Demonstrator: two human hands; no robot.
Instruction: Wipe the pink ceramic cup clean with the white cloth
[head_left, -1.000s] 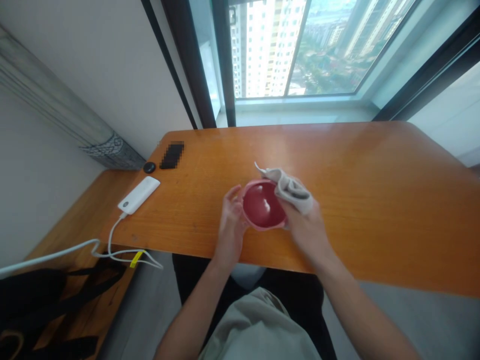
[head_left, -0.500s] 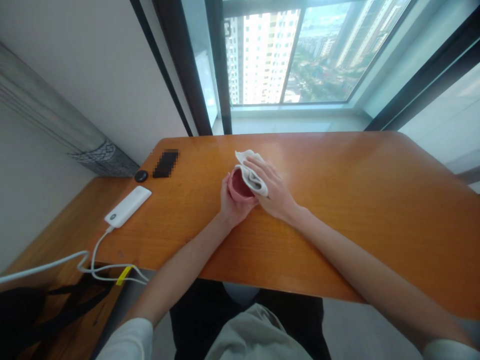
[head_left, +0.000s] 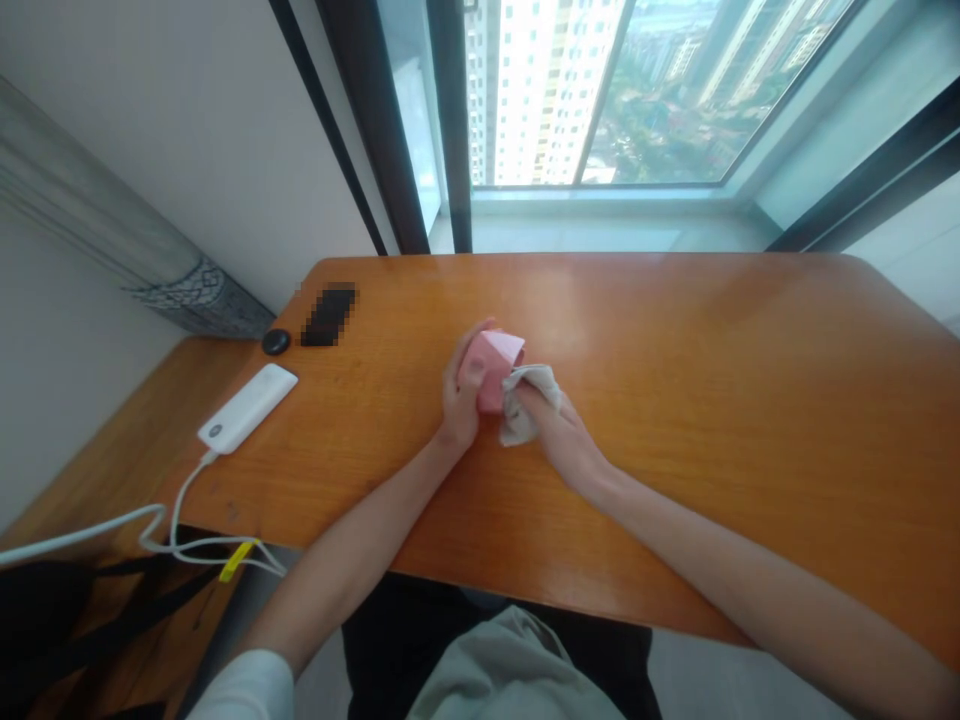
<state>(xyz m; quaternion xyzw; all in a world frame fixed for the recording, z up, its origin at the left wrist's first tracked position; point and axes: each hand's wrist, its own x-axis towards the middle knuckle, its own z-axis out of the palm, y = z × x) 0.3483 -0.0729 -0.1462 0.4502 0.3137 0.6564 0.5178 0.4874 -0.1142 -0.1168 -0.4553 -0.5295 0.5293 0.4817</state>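
Observation:
A pink cup [head_left: 491,372] is tipped on its side above the wooden table, its opening turned to the right. My left hand [head_left: 461,395] wraps round it from the left, thumb on the near side. In my right hand [head_left: 559,430] is a crumpled pale cloth [head_left: 525,402], bunched at the cup's rim; the fingertips are partly hidden by the cloth. The inside of the cup is mostly out of sight.
On the left of the table [head_left: 712,420] lie a white power bank [head_left: 247,408] with white cables [head_left: 180,500], a round black object [head_left: 276,342] and a blurred dark object [head_left: 328,315]. A yellow tag [head_left: 238,561] hangs at the near left edge.
The cup has turned from opening upward to lying sideways, facing right. My right hand and the cloth have moved off its top, down and to the right. The view has shifted slightly.

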